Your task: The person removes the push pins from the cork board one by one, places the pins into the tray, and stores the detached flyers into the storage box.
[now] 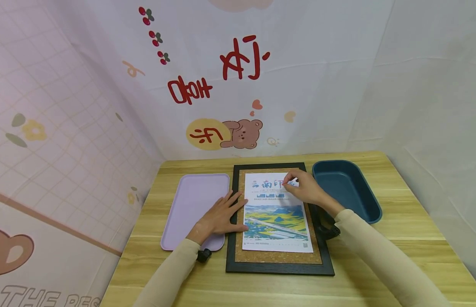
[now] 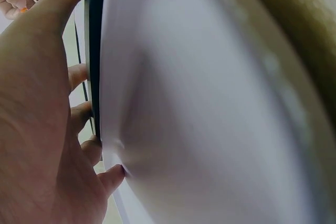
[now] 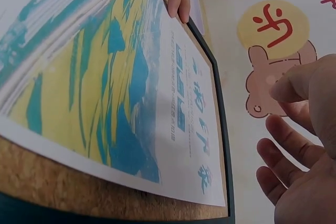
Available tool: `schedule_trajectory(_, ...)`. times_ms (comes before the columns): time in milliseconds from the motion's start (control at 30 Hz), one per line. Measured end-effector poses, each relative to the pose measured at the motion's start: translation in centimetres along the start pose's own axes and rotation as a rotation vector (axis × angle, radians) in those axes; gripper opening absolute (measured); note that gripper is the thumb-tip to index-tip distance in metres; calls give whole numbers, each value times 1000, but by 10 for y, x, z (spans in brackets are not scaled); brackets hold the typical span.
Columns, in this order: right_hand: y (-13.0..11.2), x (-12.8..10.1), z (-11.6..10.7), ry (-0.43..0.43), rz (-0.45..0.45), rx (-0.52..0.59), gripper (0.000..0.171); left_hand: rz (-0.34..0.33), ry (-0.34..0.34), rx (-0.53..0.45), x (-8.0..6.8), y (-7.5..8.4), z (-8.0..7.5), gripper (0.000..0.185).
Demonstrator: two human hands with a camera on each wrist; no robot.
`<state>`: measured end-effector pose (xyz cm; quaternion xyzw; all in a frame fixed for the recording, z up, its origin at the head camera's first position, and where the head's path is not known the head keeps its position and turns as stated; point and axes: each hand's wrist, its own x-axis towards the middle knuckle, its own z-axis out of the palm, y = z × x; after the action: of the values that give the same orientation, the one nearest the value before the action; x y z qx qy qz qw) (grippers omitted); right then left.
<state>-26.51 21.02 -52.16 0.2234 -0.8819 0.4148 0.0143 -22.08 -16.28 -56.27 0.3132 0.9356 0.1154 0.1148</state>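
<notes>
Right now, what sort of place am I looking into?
Probably a small enclosed workspace, perhaps a staged one: a wood-look table stands against wrinkled, cartoon-printed cloth hung like walls, and a framed corkboard lies on it in front of the person.

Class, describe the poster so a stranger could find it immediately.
On the wooden table, between a lilac tray and a dark blue tray, lies a black-framed cork board. The poster rests on its cork; unlike the plain trays, it carries blue lettering and a landscape picture.

Poster says 云南印; wall, THE BES.
</notes>
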Motion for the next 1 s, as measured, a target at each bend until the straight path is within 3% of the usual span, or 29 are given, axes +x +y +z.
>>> schedule_trajectory(667, 0, -25, -27, 55, 21, -94, 5, 6, 14, -19, -1, 0, 0, 100)
schedule_trajectory(1000, 16, -39, -44, 105, 28, -139, 3, 4, 13, -27, -1, -1, 1, 100)
